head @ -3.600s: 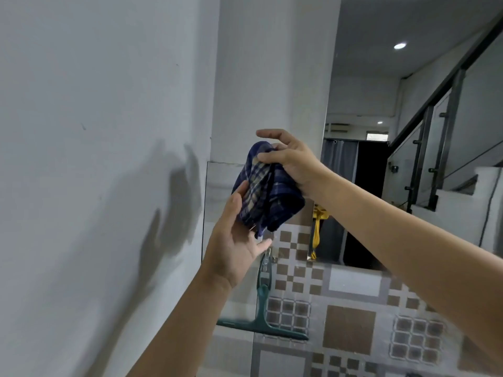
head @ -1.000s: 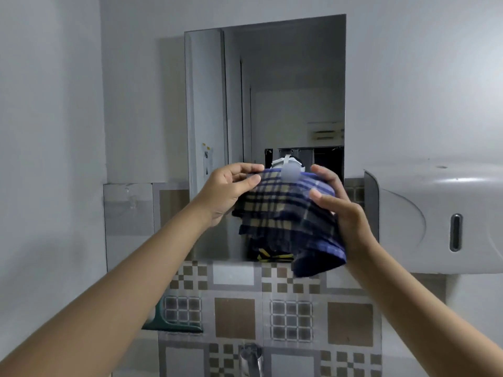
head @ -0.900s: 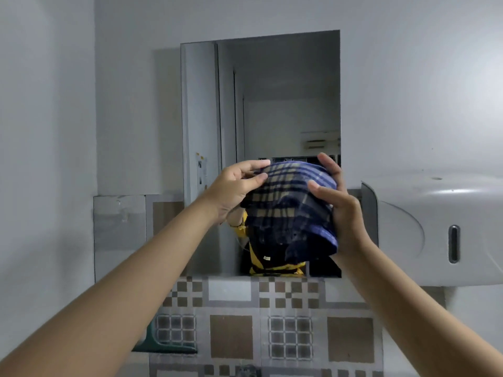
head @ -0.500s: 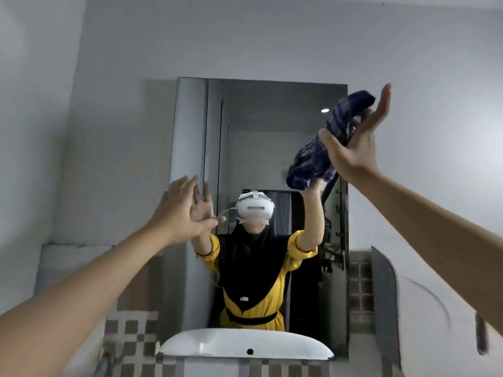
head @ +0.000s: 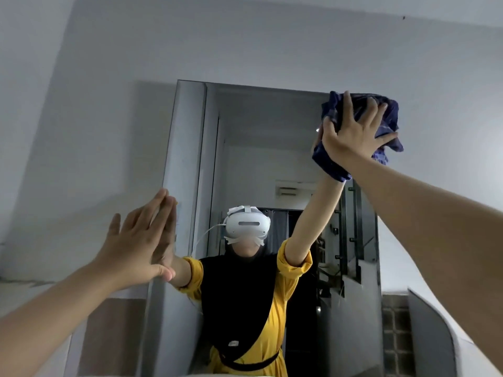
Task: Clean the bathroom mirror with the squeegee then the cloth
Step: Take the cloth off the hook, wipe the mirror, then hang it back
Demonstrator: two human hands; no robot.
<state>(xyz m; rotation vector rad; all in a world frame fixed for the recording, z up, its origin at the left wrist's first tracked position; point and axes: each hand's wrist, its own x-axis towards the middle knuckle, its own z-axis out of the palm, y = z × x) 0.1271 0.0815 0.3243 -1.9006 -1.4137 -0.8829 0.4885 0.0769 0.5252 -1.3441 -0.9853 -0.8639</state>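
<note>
The tall bathroom mirror point(head: 272, 159) hangs on the white wall straight ahead. My right hand point(head: 351, 131) presses a bunched dark blue plaid cloth point(head: 386, 118) flat against the mirror's top right corner, fingers spread over it. My left hand point(head: 141, 243) is open and empty, its fingers resting against the mirror's left edge at mid height. The squeegee is not in view. The glass reflects a person in a yellow and black top wearing a white headset.
A white wall-mounted dispenser point(head: 432, 336) curves out at the lower right, close beside the mirror. Patterned tiles point(head: 392, 341) cover the lower wall between mirror and dispenser. White wall surrounds the mirror above and to the left.
My view tilted up from the tiles to the mirror. My left hand let go of the cloth and moved to the mirror's left edge. My right hand raised the cloth onto the top right corner.
</note>
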